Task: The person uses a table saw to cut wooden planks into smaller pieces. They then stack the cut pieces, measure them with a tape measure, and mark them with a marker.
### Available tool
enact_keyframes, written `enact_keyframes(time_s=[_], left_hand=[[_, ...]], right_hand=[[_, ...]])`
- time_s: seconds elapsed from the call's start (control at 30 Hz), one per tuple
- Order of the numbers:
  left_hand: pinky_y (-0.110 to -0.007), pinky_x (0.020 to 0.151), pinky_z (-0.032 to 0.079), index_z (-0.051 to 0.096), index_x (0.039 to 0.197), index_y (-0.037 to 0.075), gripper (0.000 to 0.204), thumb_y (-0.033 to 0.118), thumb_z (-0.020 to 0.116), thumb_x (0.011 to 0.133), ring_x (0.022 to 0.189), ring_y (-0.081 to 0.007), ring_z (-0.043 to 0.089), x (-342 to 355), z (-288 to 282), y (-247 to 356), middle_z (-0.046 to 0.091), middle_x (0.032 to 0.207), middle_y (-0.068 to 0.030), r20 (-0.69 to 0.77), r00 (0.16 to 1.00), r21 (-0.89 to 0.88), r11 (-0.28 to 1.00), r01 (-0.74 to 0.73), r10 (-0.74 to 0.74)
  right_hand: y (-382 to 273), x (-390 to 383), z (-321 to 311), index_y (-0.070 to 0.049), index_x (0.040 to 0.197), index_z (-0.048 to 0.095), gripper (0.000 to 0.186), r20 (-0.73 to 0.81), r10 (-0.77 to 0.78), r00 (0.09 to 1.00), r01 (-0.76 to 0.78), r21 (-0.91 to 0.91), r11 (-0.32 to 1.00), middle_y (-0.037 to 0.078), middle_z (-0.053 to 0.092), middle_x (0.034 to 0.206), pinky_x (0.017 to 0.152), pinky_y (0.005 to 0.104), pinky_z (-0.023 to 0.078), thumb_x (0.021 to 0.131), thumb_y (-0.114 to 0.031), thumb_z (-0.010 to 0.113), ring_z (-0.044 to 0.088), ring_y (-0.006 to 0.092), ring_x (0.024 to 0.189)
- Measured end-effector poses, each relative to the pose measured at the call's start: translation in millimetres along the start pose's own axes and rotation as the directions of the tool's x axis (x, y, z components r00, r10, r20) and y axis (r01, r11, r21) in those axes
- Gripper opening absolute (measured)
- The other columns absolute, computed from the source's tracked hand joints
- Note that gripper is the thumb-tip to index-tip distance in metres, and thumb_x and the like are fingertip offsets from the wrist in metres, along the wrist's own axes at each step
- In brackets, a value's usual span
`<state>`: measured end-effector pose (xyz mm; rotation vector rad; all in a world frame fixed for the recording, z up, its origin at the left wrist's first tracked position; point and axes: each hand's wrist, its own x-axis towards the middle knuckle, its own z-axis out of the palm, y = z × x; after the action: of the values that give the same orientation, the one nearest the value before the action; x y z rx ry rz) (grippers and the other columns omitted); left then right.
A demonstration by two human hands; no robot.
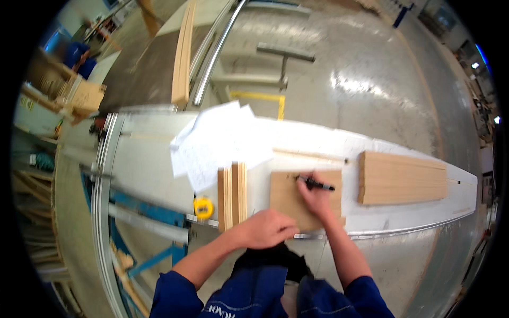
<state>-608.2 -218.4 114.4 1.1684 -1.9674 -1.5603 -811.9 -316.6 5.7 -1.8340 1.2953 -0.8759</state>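
A flat brown wooden panel (283, 204) lies on the white worktable (143, 153) before me. My right hand (315, 199) is closed round a black marker (322, 184), its tip at the panel's upper part, where small dark marks show. Loosely curled, my left hand (268, 229) is at the panel's near left corner; I see nothing in its fingers. Left of the panel stands a short stack of boards (233, 193) with pale layered edges. Beside those boards is a yellow tape measure (203, 208), near the table's front edge.
White paper sheets (217, 138) spread behind the boards. A larger stack of brown panels (403, 179) sits at the right. A thin strip (307, 155) lies behind the panel. Long wooden strips (184, 53) rest on another surface farther back. Another person (79, 58) is at the far left.
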Motion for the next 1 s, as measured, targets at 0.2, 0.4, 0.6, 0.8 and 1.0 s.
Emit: enact_keyframes(time_s=[0.2,0.4,0.6,0.8,1.0], left_hand=[[-0.053,0.073,0.056,0.074,0.082,0.003,0.031,0.032,0.069,0.091,0.082,-0.0424,0.07,91.3,59.3,-8.2,0.071,0.08,-0.0192,0.588,0.755,0.316,0.778,-0.543,0.289],[-0.05,0.075,0.059,0.077,0.075,0.001,0.018,0.019,0.07,0.077,0.084,-0.0389,0.073,137.3,131.3,-36.2,0.075,0.084,-0.0192,0.776,0.505,0.248,0.554,-0.795,0.377],[-0.047,0.084,0.06,0.08,0.079,0.002,0.012,0.007,0.069,0.075,0.093,-0.0355,0.074,139.3,142.7,-42.5,0.078,0.089,-0.0166,0.782,0.511,0.208,0.622,-0.755,0.358],[-0.044,0.086,0.058,0.082,0.081,0.006,0.016,0.006,0.07,0.071,0.097,-0.0311,0.074,143.0,161.0,-54.8,0.079,0.102,-0.0123,0.742,0.54,0.246,0.587,-0.771,0.398],[-0.045,0.092,0.056,0.081,0.091,0.004,0.023,0.011,0.061,0.082,0.101,-0.0325,0.072,144.9,196.7,-72.0,0.078,0.1,-0.0134,0.614,0.741,0.223,0.841,-0.493,0.271]], right_hand=[[-3.7,9.9,-9.4,-0.001,0.106,0.07,0.021,0.077,0.137,0.988,-0.149,0.183,0.972,0.008,0.074,0.094,0.081,0.0322,0.054,0.093,-0.016,0.077,0.064,0.0131,0.085],[7.6,3.9,-6.8,0.0,0.11,0.069,0.022,0.053,0.096,0.994,-0.108,0.307,0.946,0.008,0.074,0.104,0.089,0.0317,0.053,0.095,-0.013,0.077,0.065,0.0135,0.096],[-8.4,7.6,-4.1,0.003,0.11,0.066,0.021,0.128,0.081,0.988,-0.112,0.256,0.96,0.015,0.073,0.111,0.099,0.0352,0.052,0.092,-0.004,0.075,0.068,0.021,0.105],[-5.6,5.6,-8.3,0.003,0.107,0.067,0.022,0.09,0.066,0.994,-0.078,0.136,0.988,0.016,0.075,0.111,0.09,0.033,0.056,0.088,-0.003,0.077,0.071,0.0198,0.096],[-12.9,18.2,-8.0,0.001,0.104,0.068,0.021,0.081,-0.046,0.996,0.043,0.038,0.998,0.015,0.077,0.105,0.078,0.0301,0.059,0.085,-0.002,0.077,0.072,0.0167,0.084]])
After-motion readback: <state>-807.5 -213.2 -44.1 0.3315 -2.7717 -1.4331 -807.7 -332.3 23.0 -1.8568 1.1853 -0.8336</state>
